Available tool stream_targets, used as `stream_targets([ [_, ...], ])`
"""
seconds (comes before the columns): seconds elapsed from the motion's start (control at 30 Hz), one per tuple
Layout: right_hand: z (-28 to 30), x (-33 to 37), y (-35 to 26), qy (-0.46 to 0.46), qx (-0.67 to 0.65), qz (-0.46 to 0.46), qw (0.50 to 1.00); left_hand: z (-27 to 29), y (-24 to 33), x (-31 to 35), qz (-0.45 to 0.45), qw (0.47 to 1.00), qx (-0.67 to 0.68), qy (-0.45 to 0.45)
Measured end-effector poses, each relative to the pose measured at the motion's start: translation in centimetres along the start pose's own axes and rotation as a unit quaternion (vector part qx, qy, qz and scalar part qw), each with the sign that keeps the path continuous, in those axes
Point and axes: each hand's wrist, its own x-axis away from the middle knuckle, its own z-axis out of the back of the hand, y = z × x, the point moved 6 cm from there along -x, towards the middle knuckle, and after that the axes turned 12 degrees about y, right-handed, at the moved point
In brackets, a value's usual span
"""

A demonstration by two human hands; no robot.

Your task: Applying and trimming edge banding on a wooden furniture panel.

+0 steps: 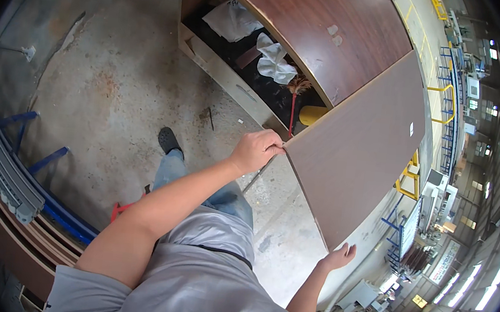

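A large flat brown panel (353,161) with a small white label juts from the bench toward my right side. My left hand (258,151) is closed, its thumb and fingers pinching the panel's near left corner. By the panel's other near corner is my right hand (338,258), its fingers apart and curved upward. Whether that palm touches the panel's edge I cannot tell. Beyond the panel lies the bench's reddish wood-grain top (335,37), with a pale worn patch on it.
Under the benchtop, a dark shelf (235,63) holds white cloths (231,20), a red-handled brush (296,91) and a yellow cylinder (312,115). Long grey metal profiles (2,160) and stacked brown boards (21,248) lie at left, near blue supports (48,159). Yellow rails (409,176) stand at right.
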Motion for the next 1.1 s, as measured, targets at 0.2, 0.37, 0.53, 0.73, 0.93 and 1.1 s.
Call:
stream_targets([
  [0.2,-7.8,8.6,-19.2,-0.251,-0.044,0.43,0.866,-0.4,-1.1,1.1,0.096,0.994,0.037,-0.036],
  [0.37,-14.6,15.6,-27.5,-0.41,-0.127,0.521,0.737,-0.3,-1.3,1.6,0.221,0.968,0.113,0.03],
  [0.53,-19.5,22.0,-31.9,-0.552,-0.169,0.69,0.437,-0.3,-1.1,1.8,0.16,0.981,0.091,0.062],
  [0.73,-22.2,24.1,-32.2,-0.59,-0.147,0.728,0.317,-0.4,-2.0,1.7,0.189,0.973,0.123,0.045],
  [0.93,-22.4,24.2,-31.8,-0.589,-0.164,0.725,0.318,-1.1,-2.7,1.3,0.183,0.97,0.153,-0.048],
  [1.1,-22.7,24.3,-31.8,-0.594,-0.165,0.718,0.323,-1.3,-3.0,1.6,0.229,0.955,0.183,-0.047],
])
